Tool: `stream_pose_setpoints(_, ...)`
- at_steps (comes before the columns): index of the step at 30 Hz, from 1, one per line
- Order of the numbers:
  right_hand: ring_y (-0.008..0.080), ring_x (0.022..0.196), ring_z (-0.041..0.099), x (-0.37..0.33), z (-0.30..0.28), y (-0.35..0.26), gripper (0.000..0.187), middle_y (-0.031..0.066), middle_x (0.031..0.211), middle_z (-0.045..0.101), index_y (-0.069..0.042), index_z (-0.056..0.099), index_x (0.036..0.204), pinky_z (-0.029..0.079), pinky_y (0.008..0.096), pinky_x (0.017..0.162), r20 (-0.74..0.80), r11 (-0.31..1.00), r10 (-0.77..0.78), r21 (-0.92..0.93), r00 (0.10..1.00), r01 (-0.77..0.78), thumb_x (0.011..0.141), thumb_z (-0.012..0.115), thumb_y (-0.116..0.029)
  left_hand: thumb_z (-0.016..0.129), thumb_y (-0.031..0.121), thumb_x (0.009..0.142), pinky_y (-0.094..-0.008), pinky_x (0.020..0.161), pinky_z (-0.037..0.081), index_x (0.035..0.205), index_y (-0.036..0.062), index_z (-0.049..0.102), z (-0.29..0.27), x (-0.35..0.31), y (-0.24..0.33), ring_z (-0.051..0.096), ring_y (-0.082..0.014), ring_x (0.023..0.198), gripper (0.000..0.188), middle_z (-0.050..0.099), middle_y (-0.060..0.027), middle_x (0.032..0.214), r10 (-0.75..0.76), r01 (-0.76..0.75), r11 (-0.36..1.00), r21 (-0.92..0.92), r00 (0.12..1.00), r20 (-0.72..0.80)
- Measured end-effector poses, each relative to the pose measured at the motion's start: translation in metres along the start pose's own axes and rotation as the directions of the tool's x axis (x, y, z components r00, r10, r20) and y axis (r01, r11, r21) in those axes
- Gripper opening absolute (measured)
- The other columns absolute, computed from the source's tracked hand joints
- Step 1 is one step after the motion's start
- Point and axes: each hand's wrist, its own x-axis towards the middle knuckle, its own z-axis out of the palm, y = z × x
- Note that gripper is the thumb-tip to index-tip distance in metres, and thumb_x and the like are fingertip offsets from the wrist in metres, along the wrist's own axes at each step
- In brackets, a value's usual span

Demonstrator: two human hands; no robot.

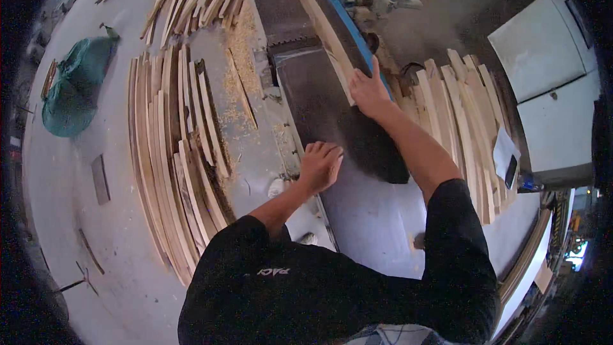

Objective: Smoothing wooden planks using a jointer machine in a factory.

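A long pale wooden board (pixel 325 30) lies on the dark metal bed (pixel 373 217) of a jointer-like woodworking machine, alongside its blue-edged fence (pixel 345 16). My right hand (pixel 370 92) grips the near end of this board, with one digit stretched up toward the fence. Over the bed, to the left of the board, is my left hand (pixel 321 165). Its fingers are loosely curled, and nothing shows in them. A black block-like part (pixel 377 147) of the machine sits below my right forearm.
Stacks of wooden strips (pixel 156 147) lie on the floor at left, with sawdust (pixel 242 83) beside them. More boards (pixel 460 115) are piled at right, bearing a paper and a phone (pixel 511 171). A white cabinet (pixel 549 76) stands beyond. A green sack (pixel 76 92) lies far left.
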Motion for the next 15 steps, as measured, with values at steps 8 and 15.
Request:
stream_pose_setpoints(8, 0.0245, 0.124, 0.050, 0.105, 0.005, 0.042, 0.033, 0.0090, 0.112, 0.062, -0.002, 0.062, 0.112, 0.007, 0.0755, 0.106, 0.046, 0.997, -0.001, 0.072, 0.999, -0.002, 0.079, 0.059, -0.008, 0.069, 0.014, 0.077, -0.0443, 0.078, 0.040, 0.098, 0.0093, 0.063, 0.000, 0.004, -0.008, 0.054, -0.0267, 0.087, 0.022, 0.062, -0.0050, 0.100, -0.014, 0.019, 0.990, -0.137, 0.999, 0.036)
stream_pose_setpoints(15, 0.0222, 0.126, 0.048, 0.177, 0.018, 0.069, 0.031, 0.0065, 0.112, 0.062, -0.004, 0.063, 0.111, 0.007, 0.0761, 0.106, -0.018, 0.998, -0.003, 0.065, 1.000, 0.004, 0.080, 0.059, -0.006, 0.072, 0.013, 0.072, -0.0449, 0.077, 0.039, 0.096, 0.0103, 0.065, 0.001, 0.000, -0.017, 0.055, -0.0246, 0.088, 0.025, 0.062, -0.0035, 0.101, 0.028, -0.006, 0.977, -0.215, 0.995, 0.098)
